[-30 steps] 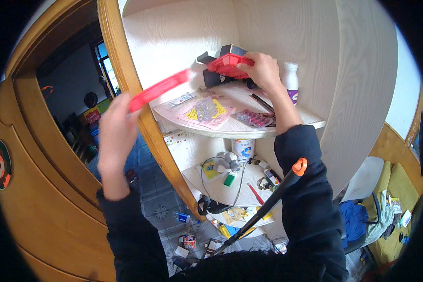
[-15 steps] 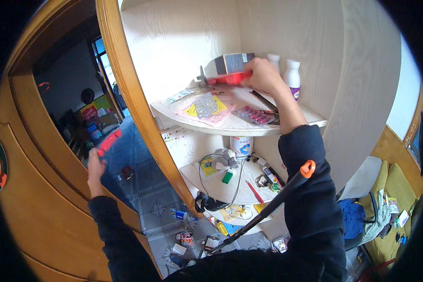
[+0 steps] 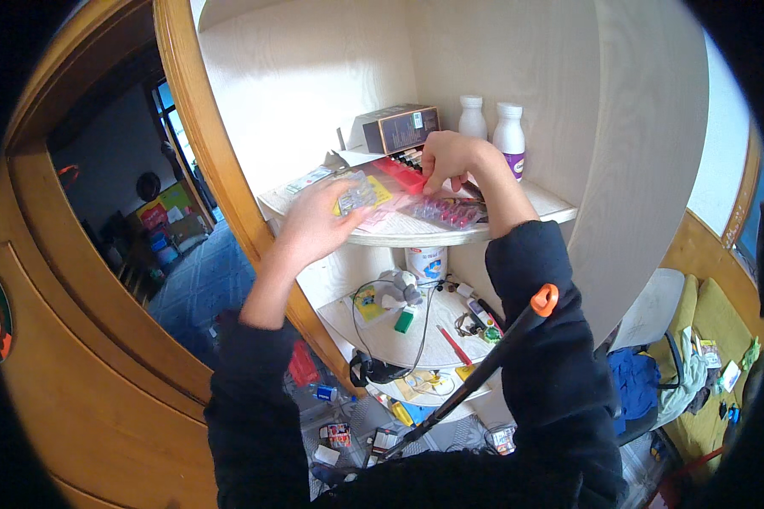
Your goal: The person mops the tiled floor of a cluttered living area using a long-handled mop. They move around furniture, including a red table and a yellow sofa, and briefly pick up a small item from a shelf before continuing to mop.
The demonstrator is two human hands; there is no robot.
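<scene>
Shelf (image 3: 416,236), pale wood-grain w/ curved front edge, lies under both my hands. L hand (image 3: 318,219): half open, thumb & fingers apart at a bumpy clear blister pack (image 3: 361,193) over a yellow sheet (image 3: 380,190); can't tell if I've a real hold. R hand (image 3: 460,157): bent down at the wrist, fingers curled nearly together at the nearer end of a flat, smooth red plastic piece (image 3: 410,176); grip hidden, can't tell. Best technique, I'd judge: pinch thin stuff by its edge, light L fingers so the sheet doesn't drag, & steady the red w/ R fingertips, not palm. Just below R hand: pack w/ rounded pink bubbles (image 3: 454,214). Beyond both: dark, sharp-cornered box (image 3: 399,127). Behind R hand: two upright white bottles (image 3: 508,127), round-shouldered.
</scene>
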